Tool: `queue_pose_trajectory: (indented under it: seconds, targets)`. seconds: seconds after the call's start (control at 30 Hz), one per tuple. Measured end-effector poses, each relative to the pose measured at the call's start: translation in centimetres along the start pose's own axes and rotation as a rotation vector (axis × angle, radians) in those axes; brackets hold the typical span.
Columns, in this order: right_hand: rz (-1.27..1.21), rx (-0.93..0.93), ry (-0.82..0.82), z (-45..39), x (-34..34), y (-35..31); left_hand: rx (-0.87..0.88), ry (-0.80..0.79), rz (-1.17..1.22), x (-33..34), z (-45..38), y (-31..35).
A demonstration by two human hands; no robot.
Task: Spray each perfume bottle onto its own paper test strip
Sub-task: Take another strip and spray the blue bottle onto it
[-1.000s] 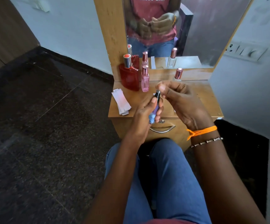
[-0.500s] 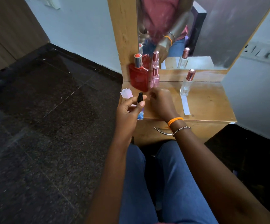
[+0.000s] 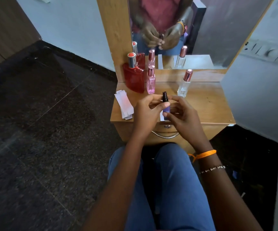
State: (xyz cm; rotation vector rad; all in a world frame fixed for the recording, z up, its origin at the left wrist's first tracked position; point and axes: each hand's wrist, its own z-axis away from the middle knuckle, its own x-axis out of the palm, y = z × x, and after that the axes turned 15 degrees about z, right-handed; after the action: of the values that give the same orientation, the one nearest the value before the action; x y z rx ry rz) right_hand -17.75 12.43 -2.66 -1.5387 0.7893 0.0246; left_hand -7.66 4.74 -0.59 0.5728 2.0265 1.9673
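My table [image 3: 204, 104] is wood-grain with a faint sheen; the red bottle [image 3: 134, 79] looks like glossy glass under a polished metal cap [image 3: 131, 60]; the pink bottle [image 3: 150, 82] and clear bottle [image 3: 183, 87] look like smooth glass with shiny rose caps; the strips [image 3: 124, 104] are matt white paper; the floor [image 3: 35, 114] is speckled, polished stone; my jeans [image 3: 176, 189] are blue denim cloth.

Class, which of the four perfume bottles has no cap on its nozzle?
The small purple bottle, held between both hands, shows a bare black nozzle. The red, pink and clear bottles standing on the table are capped.
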Motion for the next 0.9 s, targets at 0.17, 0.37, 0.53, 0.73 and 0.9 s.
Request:
queue_pose_trajectory:
  seconds: [0.17,0.37,0.53,0.73,0.9]
  targets:
    - [0.057,0.038,0.107,0.0,-2.5,1.5,0.115,0.072,-0.532,1.5,-1.8,-1.3]
    - [0.006,0.015,0.099,-0.1,-3.3,1.5,0.083,-0.033,-1.047,3.1,-3.2,-2.7]
    - [-0.035,-0.004,0.060,-0.1,-3.0,1.8,0.021,-0.061,-1.110,3.5,-3.1,-3.0]
    - [-0.193,0.039,0.014,0.1,-2.7,1.2,0.111,0.039,-0.975,3.1,-2.7,-2.7]
    - [-0.507,0.102,-0.052,0.4,-2.3,0.1,-0.084,0.078,-0.472,2.0,-1.8,-1.6]
